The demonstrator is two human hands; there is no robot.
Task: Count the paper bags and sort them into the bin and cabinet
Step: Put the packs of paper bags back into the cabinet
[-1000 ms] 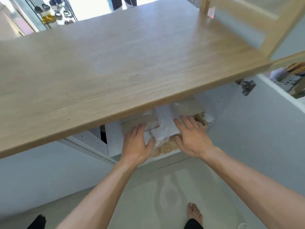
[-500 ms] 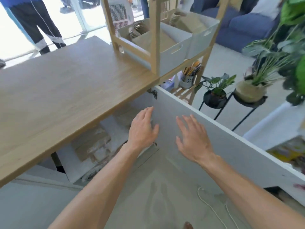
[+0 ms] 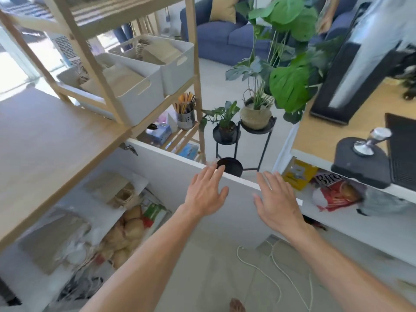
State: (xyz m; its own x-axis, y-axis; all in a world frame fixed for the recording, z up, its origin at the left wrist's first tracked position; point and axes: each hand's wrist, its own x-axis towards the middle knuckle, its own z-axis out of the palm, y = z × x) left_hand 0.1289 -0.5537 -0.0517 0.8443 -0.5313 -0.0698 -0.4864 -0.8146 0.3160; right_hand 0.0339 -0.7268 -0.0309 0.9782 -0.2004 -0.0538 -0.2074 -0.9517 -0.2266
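The left hand (image 3: 206,194) and right hand (image 3: 278,201) now sit higher against the cabinet door (image 3: 162,176), at its top edge, fingers straight and spread, holding nothing.

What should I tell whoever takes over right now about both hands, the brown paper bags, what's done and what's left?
Left hand: open, empty, fingers at the top edge of the open white cabinet door.
Right hand: open, empty, at the same edge.
Brown paper bags: a flat stack on the cabinet's upper shelf, seemingly more on the shelf below, and more in the two white plastic bins on the wooden rack.
Done: bags lie in both bins and cabinet, none in hand.
Left: probably shutting the door. Whether any bags wait elsewhere is not visible.
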